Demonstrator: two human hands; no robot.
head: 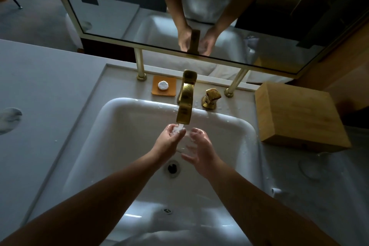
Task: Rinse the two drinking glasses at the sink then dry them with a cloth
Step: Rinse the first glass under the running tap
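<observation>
Hands: two, yours. Your left hand [169, 140] and your right hand [201, 150] are both over the basin, right under the spout.
Glasses: two. One drinking glass [184, 144] is clear and hard to make out; it sits between your two hands under the running water. The second glass [313, 166] stands on the surface to the right of the sink, just in front of the wooden box.
Fingers, left: curled around the upper part of the glass you hold, with water running over them.
Fingers, right: loosely spread and cupped against the right side of that glass; you cannot tell from here how firmly they grip it.
Water: one stream [180, 126] falls from the spout onto your left hand and the glass.
Sink: one white basin [123, 126], with one drain [172, 168] below your hands and one overflow hole [167, 210] on the near wall.
Taps: one brass faucet [186, 96] behind the basin, and one brass handle [211, 98] just to its right.
Behind the basin: one orange mat [171, 84] with one small white round item [163, 85] lying on it, left of the faucet.
Right side: one wooden box [299, 114] on the surface, well apart from your hands.
Mirror: one [199, 6], on two brass posts, reflecting your arms and hands.
In the way: the spout overhangs your hands and hides part of the stream's start; your hands cover much of the held glass.
Cloth: you cannot pick one out on the surface.
</observation>
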